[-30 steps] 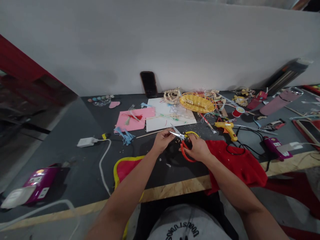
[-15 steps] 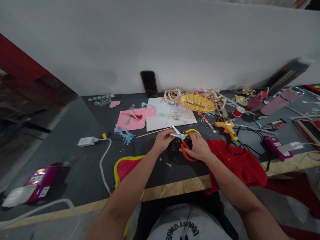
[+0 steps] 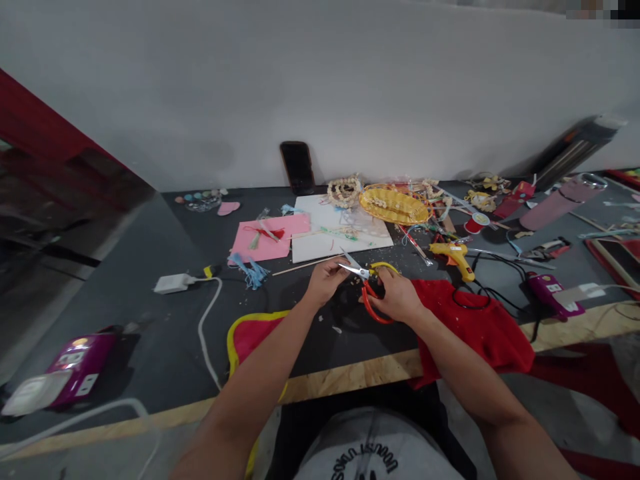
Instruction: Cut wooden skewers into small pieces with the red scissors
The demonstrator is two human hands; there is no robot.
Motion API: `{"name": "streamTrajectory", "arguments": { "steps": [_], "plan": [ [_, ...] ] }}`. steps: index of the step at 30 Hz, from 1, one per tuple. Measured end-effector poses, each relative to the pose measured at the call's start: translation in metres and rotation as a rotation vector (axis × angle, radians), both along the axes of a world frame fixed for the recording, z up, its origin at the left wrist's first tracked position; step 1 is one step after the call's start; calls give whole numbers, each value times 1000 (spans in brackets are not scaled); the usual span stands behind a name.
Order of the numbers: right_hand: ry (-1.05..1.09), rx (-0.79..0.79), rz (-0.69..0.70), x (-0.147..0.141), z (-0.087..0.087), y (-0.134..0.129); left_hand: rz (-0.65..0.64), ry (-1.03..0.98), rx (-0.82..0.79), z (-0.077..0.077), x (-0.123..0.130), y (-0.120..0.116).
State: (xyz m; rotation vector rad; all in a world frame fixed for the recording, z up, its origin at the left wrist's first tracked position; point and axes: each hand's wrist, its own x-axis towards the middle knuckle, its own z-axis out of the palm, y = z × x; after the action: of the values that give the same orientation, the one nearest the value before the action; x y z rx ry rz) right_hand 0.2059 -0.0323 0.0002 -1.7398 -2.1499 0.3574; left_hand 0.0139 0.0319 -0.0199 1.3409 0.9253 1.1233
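Note:
My right hand [image 3: 397, 293] grips a pair of scissors [image 3: 363, 273] with one yellow and one red handle. Their metal blades point left, slightly parted, at the fingertips of my left hand [image 3: 325, 283]. Those left fingers are pinched together; whatever they hold is too small to make out. A thin wooden stick [image 3: 305, 265] lies on the table just behind my left hand. Beyond it are a white board [image 3: 305, 250] and pink paper [image 3: 245, 230] with small tassels on it. A light blue tassel [image 3: 254, 272] rests at the paper's front edge.
A yellow woven basket [image 3: 395, 212] stands at the back, beside a beaded ring [image 3: 344, 193]. To the right are a yellow glue gun [image 3: 456, 258], red cloth [image 3: 475, 327] and a pink flask [image 3: 560, 203]. A phone [image 3: 298, 167] leans on the wall. Leftward sits a white charger [image 3: 173, 284].
The scissor blades have closed a little, the yellow handle swinging slightly down toward the red one. Both hands stay in nearly the same place.

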Motion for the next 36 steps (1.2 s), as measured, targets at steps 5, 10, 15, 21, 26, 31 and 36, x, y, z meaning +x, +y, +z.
{"name": "streamTrajectory", "arguments": {
  "steps": [5, 10, 15, 21, 26, 31, 36],
  "plan": [
    [15, -7, -4, -1, 2, 0, 18, -22, -11, -1, 2, -1],
    [24, -35, -12, 1, 1, 1, 13, -25, -18, -1, 2, 0],
    [15, -12, 27, 2, -2, 2, -17, 41, 12, 6, 0, -1],
    [24, 3, 28, 3, -4, 3, -31, 50, -4, 11, 0, -3],
    [31, -8, 20, 2, -2, 2, -17, 44, -18, 9, 0, -2],
    [21, -1, 24, 1, 0, 0, 3, 27, -18, 7, 1, -1],
    [32, -11, 5, 0, 1, 0, 18, -11, -20, 3, 2, -1]
  ]
}}
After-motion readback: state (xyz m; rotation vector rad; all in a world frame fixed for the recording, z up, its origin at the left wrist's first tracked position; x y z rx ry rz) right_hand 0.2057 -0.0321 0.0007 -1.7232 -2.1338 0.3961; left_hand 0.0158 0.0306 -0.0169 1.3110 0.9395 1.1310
